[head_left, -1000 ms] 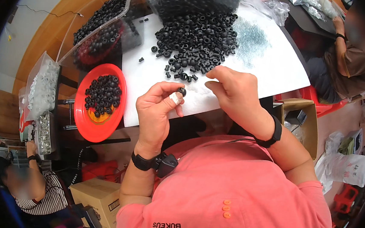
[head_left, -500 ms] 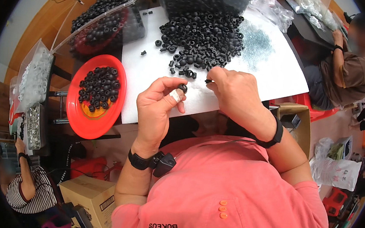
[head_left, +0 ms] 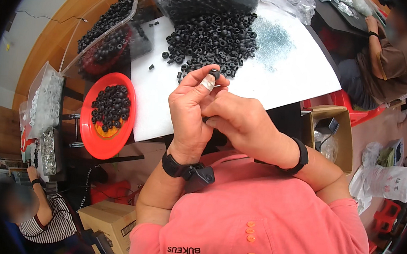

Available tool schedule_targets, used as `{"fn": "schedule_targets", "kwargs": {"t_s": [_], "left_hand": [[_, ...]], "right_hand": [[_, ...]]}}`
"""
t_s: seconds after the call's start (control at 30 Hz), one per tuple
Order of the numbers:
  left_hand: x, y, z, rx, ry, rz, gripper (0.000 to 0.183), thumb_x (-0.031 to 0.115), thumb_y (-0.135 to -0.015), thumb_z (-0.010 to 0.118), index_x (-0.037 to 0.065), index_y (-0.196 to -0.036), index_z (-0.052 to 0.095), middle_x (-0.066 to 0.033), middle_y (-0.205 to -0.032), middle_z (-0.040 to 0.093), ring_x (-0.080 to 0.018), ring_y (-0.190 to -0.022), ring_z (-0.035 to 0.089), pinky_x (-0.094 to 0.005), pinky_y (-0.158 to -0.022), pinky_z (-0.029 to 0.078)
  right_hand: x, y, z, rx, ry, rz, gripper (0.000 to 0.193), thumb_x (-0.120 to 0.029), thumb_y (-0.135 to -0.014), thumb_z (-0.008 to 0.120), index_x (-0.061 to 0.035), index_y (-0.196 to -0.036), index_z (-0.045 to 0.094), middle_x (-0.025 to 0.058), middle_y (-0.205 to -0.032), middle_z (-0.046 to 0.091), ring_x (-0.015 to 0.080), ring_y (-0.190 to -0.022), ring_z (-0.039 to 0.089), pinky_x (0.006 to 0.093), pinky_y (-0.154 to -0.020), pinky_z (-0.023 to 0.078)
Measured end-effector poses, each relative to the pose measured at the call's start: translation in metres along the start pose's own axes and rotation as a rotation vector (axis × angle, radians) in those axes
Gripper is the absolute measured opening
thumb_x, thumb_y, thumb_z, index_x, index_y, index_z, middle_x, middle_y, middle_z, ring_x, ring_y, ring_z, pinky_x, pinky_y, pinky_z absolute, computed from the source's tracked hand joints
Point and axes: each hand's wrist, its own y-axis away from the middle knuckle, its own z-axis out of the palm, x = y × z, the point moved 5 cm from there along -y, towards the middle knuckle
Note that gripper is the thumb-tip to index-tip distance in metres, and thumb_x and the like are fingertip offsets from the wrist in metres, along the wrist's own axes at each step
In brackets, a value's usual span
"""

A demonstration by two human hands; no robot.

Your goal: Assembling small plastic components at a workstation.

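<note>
My left hand (head_left: 190, 119), with white tape round the thumb, pinches a round black bead-like piece (head_left: 215, 74) between thumb and forefinger. My right hand (head_left: 247, 123) has come up against the left palm. Its thumb and forefinger are pressed together on a small black part (head_left: 206, 119), mostly hidden by the fingers. Just beyond both hands, a heap of black rings and small spool-shaped parts (head_left: 210, 39) lies on a white sheet (head_left: 308, 73). To the left, a red plate (head_left: 87, 122) holds a group of round black pieces (head_left: 112, 105).
Clear bins of black parts stand at the back (head_left: 203, 3) and back left (head_left: 107, 38). Tiny bluish-grey bits (head_left: 274, 42) are spread on the sheet. Left stand a bin of white pieces (head_left: 45, 98) and a metal-parts tray (head_left: 48, 153). Two people sit at either side; a cardboard box (head_left: 343, 143) is at right.
My right hand has moved left and nearer, from the heap's edge to the left palm, carrying the small part. My left hand keeps the round piece. The whole view has shifted slightly.
</note>
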Motion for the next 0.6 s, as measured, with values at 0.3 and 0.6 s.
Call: {"fn": "schedule_targets", "kwargs": {"t_s": [0.3, 0.6], "left_hand": [[-0.004, 0.006, 0.004, 0.041, -0.027, 0.008, 0.023, 0.004, -0.099, 0.06, -0.004, -0.119, 0.065, -0.0109, -0.1, 0.07, -0.0167, -0.09, 0.067, -0.0279, -0.081, 0.055], [-0.011, 0.013, 0.004, 0.093, -0.039, -0.036, 0.025, 0.001, -0.099, 0.06, -0.006, -0.122, 0.064, -0.0112, -0.102, 0.07, -0.0157, -0.091, 0.067, -0.0264, -0.082, 0.055]], "right_hand": [[0.011, 0.009, -0.005, 0.055, -0.313, 0.21, 0.012, 0.002, -0.08, 0.07, -0.0014, -0.092, 0.068, 0.0137, -0.079, 0.067, 0.0268, -0.069, 0.067, 0.0348, -0.063, 0.051], [0.009, 0.017, -0.006, 0.033, -0.13, 0.157, 0.012, -0.005, -0.081, 0.074, -0.0045, -0.089, 0.065, 0.0126, -0.082, 0.067, 0.0324, -0.07, 0.066, 0.0386, -0.062, 0.052]]}}
